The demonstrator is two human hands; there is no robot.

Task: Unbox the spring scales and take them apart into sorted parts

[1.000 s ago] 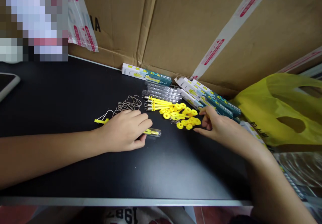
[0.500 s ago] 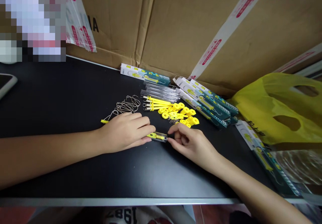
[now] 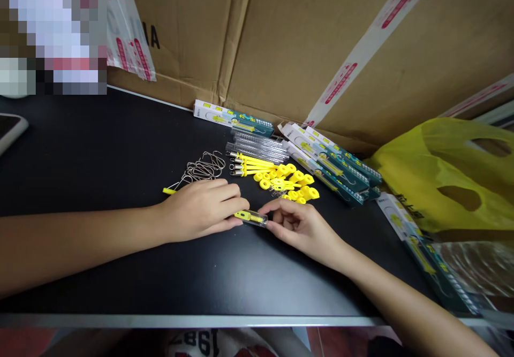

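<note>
My left hand (image 3: 209, 207) is closed over a clear plastic tube (image 3: 259, 222) with a yellow piece inside, which looks like a spring scale; the palm hides its left part. At the tube's right end my right hand (image 3: 299, 220) pinches with thumb and index finger. A yellow end (image 3: 169, 190) with a wire hook pokes out left of my left hand; whether it belongs to the same piece I cannot tell. Just beyond lie a heap of metal hooks (image 3: 203, 167), yellow rods with metal ends (image 3: 252, 165), small yellow caps (image 3: 297, 177) and clear tubes (image 3: 257, 145).
Printed spring scale boxes (image 3: 325, 156) lie at the back right, another box (image 3: 233, 116) along the cardboard carton (image 3: 289, 41). One more box (image 3: 425, 250) rests by the right edge, near a yellow plastic bag (image 3: 437, 164). A phone (image 3: 12, 131) is at far left on the black table (image 3: 160, 276).
My right index finger and thumb have closed onto the tube's right end; before, they were beside it. My left hand has stayed about the same.
</note>
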